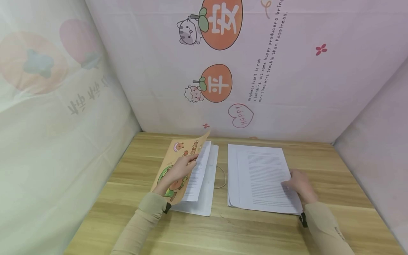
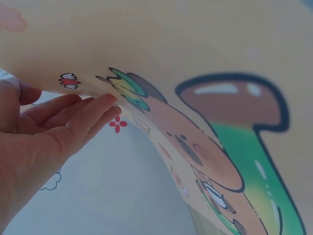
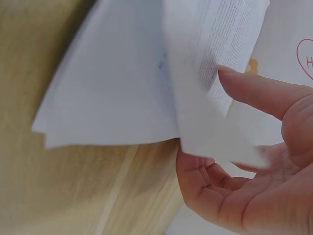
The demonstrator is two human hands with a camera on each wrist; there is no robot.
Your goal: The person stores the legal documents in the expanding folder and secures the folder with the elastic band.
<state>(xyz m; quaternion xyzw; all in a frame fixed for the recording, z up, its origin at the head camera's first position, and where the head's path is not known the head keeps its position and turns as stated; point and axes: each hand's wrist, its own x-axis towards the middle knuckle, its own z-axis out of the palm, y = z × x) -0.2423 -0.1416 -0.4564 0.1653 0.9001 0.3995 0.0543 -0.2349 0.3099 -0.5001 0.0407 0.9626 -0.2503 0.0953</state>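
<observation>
On the left of the table lies a folder with a tan cartoon cover (image 1: pixel 172 156), raised and tilted over loose printed sheets (image 1: pixel 199 173) and a pale back panel (image 1: pixel 208 191). My left hand (image 1: pixel 180 170) touches the outside of this cover near its free edge; the left wrist view shows the fingers (image 2: pixel 83 115) nearly straight against it. To the right is a stack of printed paper (image 1: pixel 264 177). At its right edge my right hand (image 1: pixel 301 184) grips some sheets, thumb above and fingers beneath. In the right wrist view a sheet corner (image 3: pixel 210 132) is lifted and blurred.
A thin elastic loop (image 1: pixel 224 177) sticks out from the folder's right side, between it and the stack. The wooden table (image 1: pixel 242 233) meets a printed cloth wall (image 1: pixel 287 117) at the back, with further cloth walls left and right.
</observation>
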